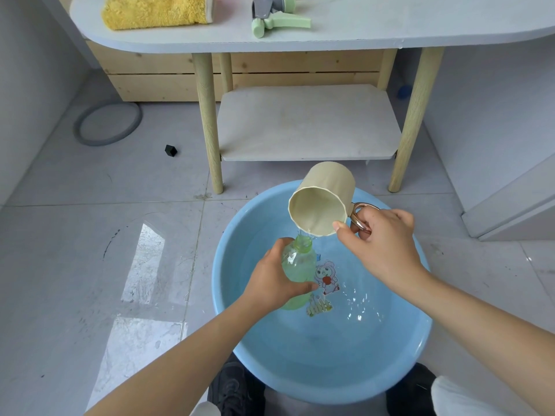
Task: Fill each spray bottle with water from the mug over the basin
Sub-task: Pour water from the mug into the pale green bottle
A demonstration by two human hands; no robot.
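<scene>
A light blue basin (234,334) stands on the floor with water in it and a cartoon sticker on its bottom. Over it, my left hand (270,280) grips a clear green spray bottle (297,265) with no sprayer head, its open neck pointing up. My right hand (381,244) holds a cream mug (324,199) by its metal handle, the thumb on the rim. The mug is tipped toward me and a thin stream of water runs from its lip into the bottle's neck.
A white table (330,34) with pale wooden legs and a lower shelf (306,121) stands behind the basin. A green sprayer head (279,22) and a yellow towel (156,10) lie on it. A grey ring (108,123) and a small black cube (170,150) lie on the floor tiles at left.
</scene>
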